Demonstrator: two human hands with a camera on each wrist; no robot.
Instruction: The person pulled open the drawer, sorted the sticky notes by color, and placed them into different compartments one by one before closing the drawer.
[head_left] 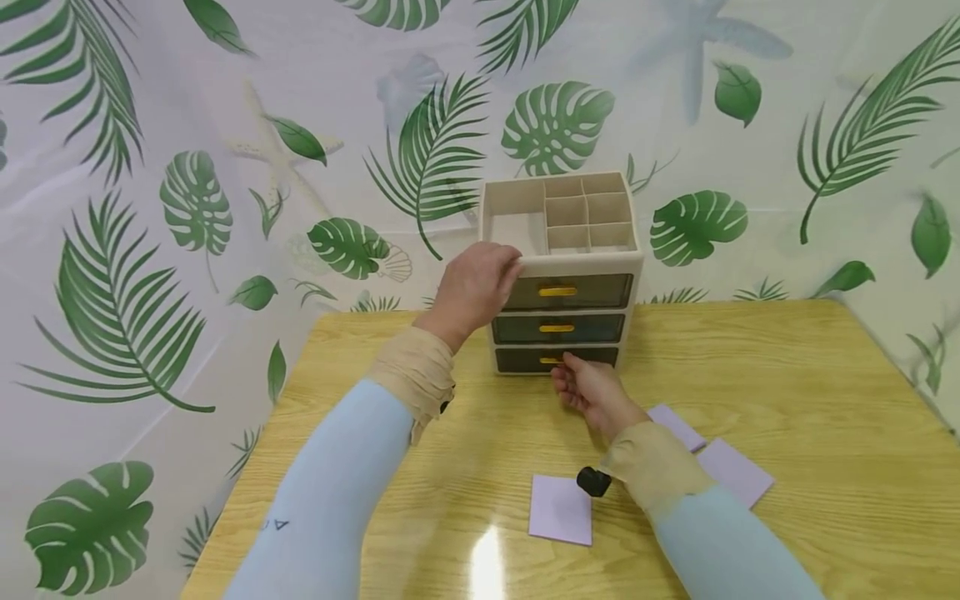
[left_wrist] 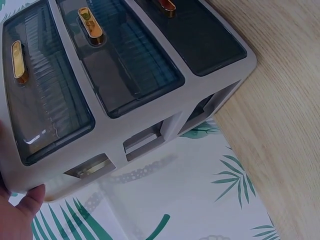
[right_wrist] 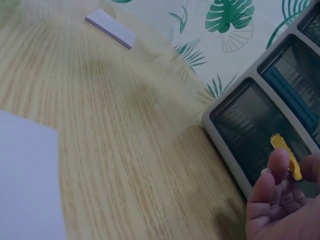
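The fingers (right_wrist: 278, 165) of the right hand (head_left: 596, 392) pinch the gold handle (right_wrist: 277, 140) of the bottom drawer (head_left: 517, 360), the index fingertip and thumb on either side of it, the other fingers curled below. That hand is held low with its thumb uppermost, and the wrist runs back into a beige wrap (head_left: 663, 467) with a small black device (head_left: 593, 481) beside it; from there the light-blue right sleeve (head_left: 731, 542) slants down to the lower right. The left hand (head_left: 474, 287) grips the top front left corner of the drawer unit (head_left: 581, 264), fingers bent over the rim and thumb against the side wall. It sits higher than the right, bent at the wrist, and the left sleeve (head_left: 322, 500) drops away to the lower left, so the two forearms lean inward toward each other. The drawer unit stands upright between and ahead of them, toward the back of the table (head_left: 780, 358), its three drawers flush with the frame and a divided tray on top. One lilac square (head_left: 561, 510) lies near the right wrist; two more (head_left: 738, 472) lie beyond the right forearm, partly hidden by it. Behind rises a leaf-printed backdrop (head_left: 847, 275).
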